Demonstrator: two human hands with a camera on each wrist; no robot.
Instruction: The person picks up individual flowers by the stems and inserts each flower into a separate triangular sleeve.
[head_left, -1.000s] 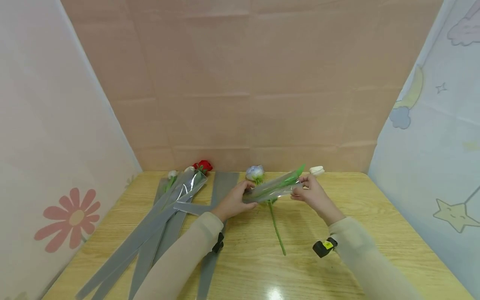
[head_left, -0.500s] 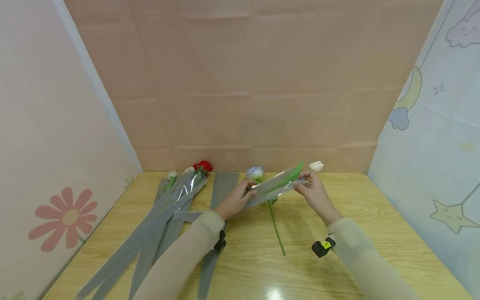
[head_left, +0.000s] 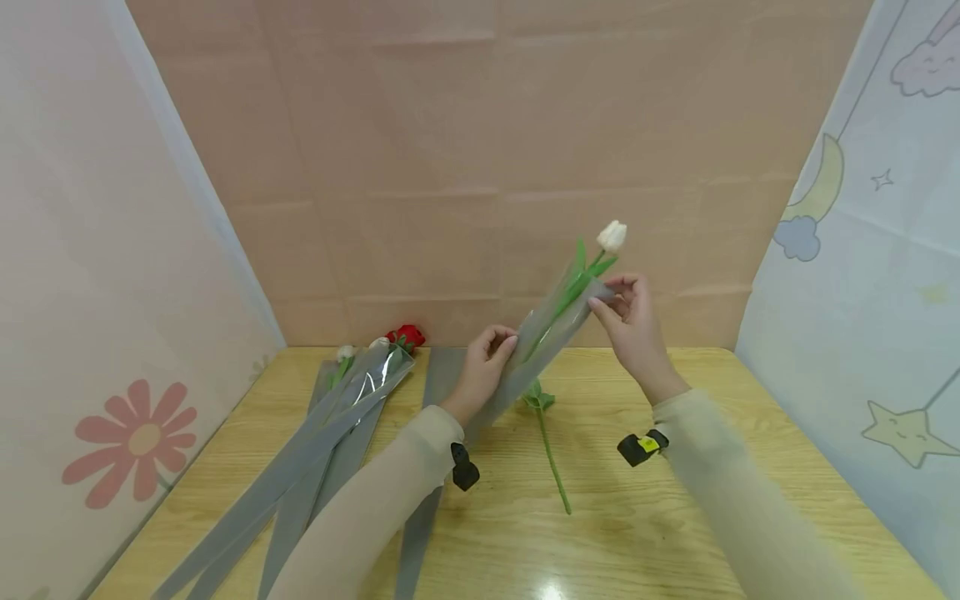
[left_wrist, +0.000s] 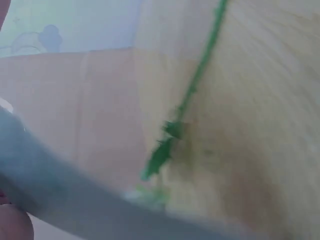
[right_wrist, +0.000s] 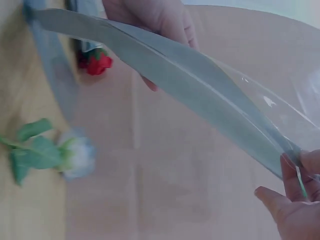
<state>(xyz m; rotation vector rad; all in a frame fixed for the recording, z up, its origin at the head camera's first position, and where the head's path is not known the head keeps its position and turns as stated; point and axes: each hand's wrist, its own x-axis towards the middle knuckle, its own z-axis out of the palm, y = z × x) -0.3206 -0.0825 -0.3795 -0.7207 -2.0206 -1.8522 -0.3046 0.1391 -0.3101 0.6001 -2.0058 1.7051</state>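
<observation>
Raised at a slant over the table is a plastic flower sleeve (head_left: 551,350), clear in front and grey behind, with a white tulip (head_left: 612,237) in it. The tulip's bloom and leaf tips stick out of the top. My left hand (head_left: 480,375) grips the sleeve lower down. Near the mouth, my right hand (head_left: 637,333) pinches the sleeve's edge between thumb and fingers. In the right wrist view both the sleeve (right_wrist: 200,95) and the right fingers (right_wrist: 290,175) show; the bloom is out of frame there. A blurred grey strip of the sleeve crosses the left wrist view.
Beneath the sleeve lies a pale blue flower (right_wrist: 79,154), its green stem (head_left: 555,467) on the wooden table (head_left: 675,508). At left are several sleeved flowers, with a red rose (head_left: 407,336) at the back. A flat grey sleeve (head_left: 420,533) lies under my left arm.
Both hands have lifted the sleeve and tilted it more upright. The white tulip has risen from table level to in front of the backdrop. The blue bloom is now covered in the head view.
</observation>
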